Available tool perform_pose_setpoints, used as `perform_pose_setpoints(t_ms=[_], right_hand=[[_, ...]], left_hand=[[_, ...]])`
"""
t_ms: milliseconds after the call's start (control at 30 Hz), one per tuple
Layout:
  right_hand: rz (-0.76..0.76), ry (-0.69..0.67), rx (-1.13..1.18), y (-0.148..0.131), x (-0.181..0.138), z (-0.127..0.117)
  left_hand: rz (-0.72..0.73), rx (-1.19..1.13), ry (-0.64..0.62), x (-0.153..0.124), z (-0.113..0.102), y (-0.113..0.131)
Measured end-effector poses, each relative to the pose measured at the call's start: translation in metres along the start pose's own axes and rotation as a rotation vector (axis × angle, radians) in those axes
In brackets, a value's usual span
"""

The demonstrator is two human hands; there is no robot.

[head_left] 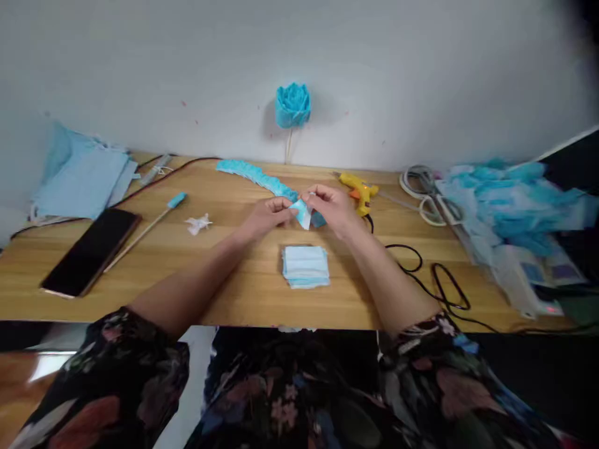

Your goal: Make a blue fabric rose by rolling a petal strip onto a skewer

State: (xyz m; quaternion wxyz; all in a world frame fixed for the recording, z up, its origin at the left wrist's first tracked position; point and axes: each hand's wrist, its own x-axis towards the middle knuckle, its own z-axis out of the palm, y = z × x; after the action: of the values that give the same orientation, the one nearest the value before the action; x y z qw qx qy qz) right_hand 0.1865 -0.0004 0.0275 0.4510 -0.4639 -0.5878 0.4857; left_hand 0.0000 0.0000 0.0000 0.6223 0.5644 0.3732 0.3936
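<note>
My left hand [269, 215] and my right hand [330, 206] meet over the middle of the wooden table [224, 274], both pinching a small folded piece of light blue mask fabric [303, 214]. Just behind them a long strip of folded blue pieces [255, 174] curves away to the left. A small stack of cut light blue squares [306, 266] lies on the table just below my hands.
A blue fabric rose on a stick [292, 106] leans on the wall. A yellow glue gun [358, 187] with black cord [435, 280], scissors [428, 199] and blue scraps [510, 206] lie right. A black phone [91, 251], blue-tipped stick [150, 227], white scrap [198, 224] and folded cloth [82, 178] lie left.
</note>
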Motion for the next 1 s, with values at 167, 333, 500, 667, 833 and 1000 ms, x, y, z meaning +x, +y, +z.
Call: perform_pose_setpoints(t_ms=[167,333,500,667,833,1000], right_hand=[[-0.017,0.068,0.052,0.009,0.002,-0.007],[-0.008,0.053,0.048,0.011,-0.002,-0.005],[0.022,0.024,0.064,0.012,-0.003,-0.003],[0.031,0.016,0.114,0.014,-0.005,-0.006],[-0.017,-0.093,0.063,0.012,-0.01,-0.003],[-0.03,-0.129,0.045,0.012,-0.01,0.001]], left_hand=[[0.029,-0.005,0.008,0.0,-0.001,0.001],[0.03,-0.036,0.026,0.0,0.0,-0.001],[0.047,-0.054,0.092,0.0,0.002,-0.002],[0.082,-0.097,0.175,0.001,0.006,-0.003],[0.108,-0.097,0.217,-0.002,0.008,-0.002],[0.116,-0.043,0.221,-0.005,0.01,0.0]])
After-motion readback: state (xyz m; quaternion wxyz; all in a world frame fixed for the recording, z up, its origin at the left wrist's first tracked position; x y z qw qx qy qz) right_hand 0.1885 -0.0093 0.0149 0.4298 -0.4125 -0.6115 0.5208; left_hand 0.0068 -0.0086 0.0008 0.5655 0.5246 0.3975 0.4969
